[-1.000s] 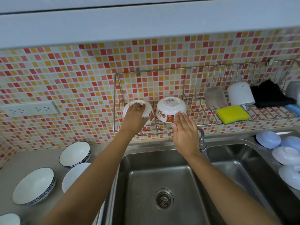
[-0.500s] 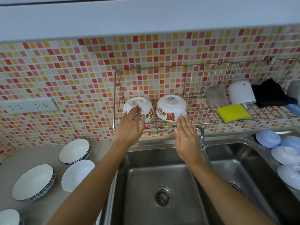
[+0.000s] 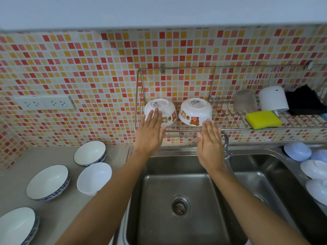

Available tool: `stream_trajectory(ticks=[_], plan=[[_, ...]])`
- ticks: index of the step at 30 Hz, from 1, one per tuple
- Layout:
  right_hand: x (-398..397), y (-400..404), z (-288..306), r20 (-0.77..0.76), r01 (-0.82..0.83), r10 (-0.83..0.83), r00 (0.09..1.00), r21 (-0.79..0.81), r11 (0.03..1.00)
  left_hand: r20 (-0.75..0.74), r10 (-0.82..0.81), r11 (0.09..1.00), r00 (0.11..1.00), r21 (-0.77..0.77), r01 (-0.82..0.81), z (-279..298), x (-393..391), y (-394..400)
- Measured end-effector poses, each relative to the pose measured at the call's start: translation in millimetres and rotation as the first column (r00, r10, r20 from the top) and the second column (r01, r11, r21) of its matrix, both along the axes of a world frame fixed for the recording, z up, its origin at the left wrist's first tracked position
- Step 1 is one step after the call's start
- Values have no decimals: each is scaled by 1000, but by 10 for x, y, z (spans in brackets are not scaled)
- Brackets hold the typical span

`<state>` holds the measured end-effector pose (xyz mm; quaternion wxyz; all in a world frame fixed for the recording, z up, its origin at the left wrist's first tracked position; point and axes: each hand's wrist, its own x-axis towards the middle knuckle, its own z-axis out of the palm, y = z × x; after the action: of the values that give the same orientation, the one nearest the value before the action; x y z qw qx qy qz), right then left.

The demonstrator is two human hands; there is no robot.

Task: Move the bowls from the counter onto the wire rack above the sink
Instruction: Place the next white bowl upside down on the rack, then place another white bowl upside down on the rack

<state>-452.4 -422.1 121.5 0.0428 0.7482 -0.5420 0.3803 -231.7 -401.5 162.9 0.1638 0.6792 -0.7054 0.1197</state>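
Two white bowls with cartoon bear prints lie upside down on the wire rack [image 3: 177,129] above the sink: the left bear bowl [image 3: 166,110] and the right bear bowl [image 3: 195,110]. My left hand [image 3: 150,133] is flat with fingers apart, its fingertips resting on the left bear bowl. My right hand [image 3: 209,144] is open just below the right bear bowl, holding nothing. On the counter at the left stand several upright bowls: a blue-rimmed bowl [image 3: 90,153], a plain white bowl [image 3: 94,177], a wide patterned bowl [image 3: 47,182] and another [image 3: 16,225] at the bottom edge.
A double steel sink [image 3: 177,183] lies below the rack, with a tap [image 3: 225,144] between the basins. The rack's right part holds a yellow sponge [image 3: 262,119], a grey cup [image 3: 245,101], a white container [image 3: 273,98] and a black cloth [image 3: 303,103]. Pale blue lids [image 3: 297,152] sit at right. Wall sockets [image 3: 44,102] at left.
My left hand has let go of the left bear bowl and flattened, sliding down its side. Both hands have drawn back slightly from the rack. The view has shifted right.
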Motion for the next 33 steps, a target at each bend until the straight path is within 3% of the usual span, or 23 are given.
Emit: stream_trajectory(ticks=[5, 9, 14, 18, 22, 30, 33], plan=[[240, 342, -214, 27, -148, 149, 989, -13, 989, -39, -24, 998, 999, -57, 22, -283, 176, 357], [733, 631, -647, -11, -291, 296, 955, 153, 944, -105, -45, 999, 993, -26, 42, -595, 416, 776], [1333, 837, -1112, -75, -363, 425, 902, 403, 840, -223, 229, 964, 947, 185, -190, -1103, 1102, 1241], [1743, 896, -1233, -75, -371, 504, 861, 585, 721, -298, 460, 879, 837, 289, -380, -1373, 1688, 1531], [2211, 907, -1223, 25, -401, 508, 861, 648, 648, -447, 567, 824, 692, 317, -470, -1512, 2031, 1674], [3098, 803, -1309, 135, -261, 317, 939, 878, 400, -612, 662, 746, 432, 482, -459, -1794, 2326, 1524], [3288, 787, -1378, 186, -250, 222, 957, 918, 307, -700, 657, 741, 279, 532, -409, -1850, 2354, 1478]])
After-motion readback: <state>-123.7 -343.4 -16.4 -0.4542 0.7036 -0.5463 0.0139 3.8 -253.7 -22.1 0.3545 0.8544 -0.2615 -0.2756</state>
